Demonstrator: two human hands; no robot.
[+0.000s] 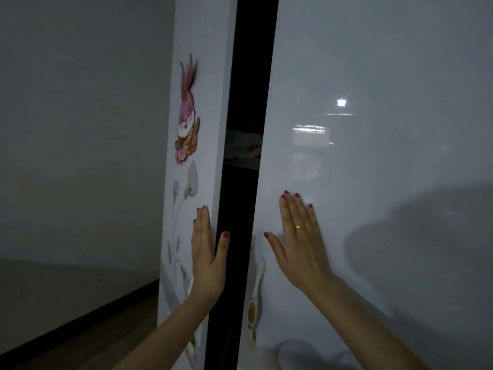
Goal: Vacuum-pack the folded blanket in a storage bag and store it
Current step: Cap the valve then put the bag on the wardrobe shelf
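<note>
Two hands are working the wardrobe at once. My left hand (206,259) is lying flat against the left door (198,36), fingers straight and close together, pointing up along the panel near its inner edge, while my thumb is sticking out across the dark gap (245,76) between the two doors. My right hand (300,243) is pressing flat on the glossy right door (373,76), fingers straight and slightly spread, thumb angled out toward the gap; a gold ring (300,227) is showing on one finger.

Just below and between my hands, a pale handle (256,300) is hanging upright on the right door, close to its inner edge. Part of a second handle is peeking out from behind my left wrist on the left door.

Further up the left door, a pink rabbit sticker (186,113) is sitting above a printed pattern of pale flowers (190,180) and stems. Through the gap, on a shelf inside the wardrobe, something pale with a red floral print (244,146) is lying folded; I cannot tell whether this is the packed blanket or whether a bag is around it. Away to the left, a plain wall (80,129) is running down to a dark skirting board (80,320) and a wooden floor (106,340).
</note>
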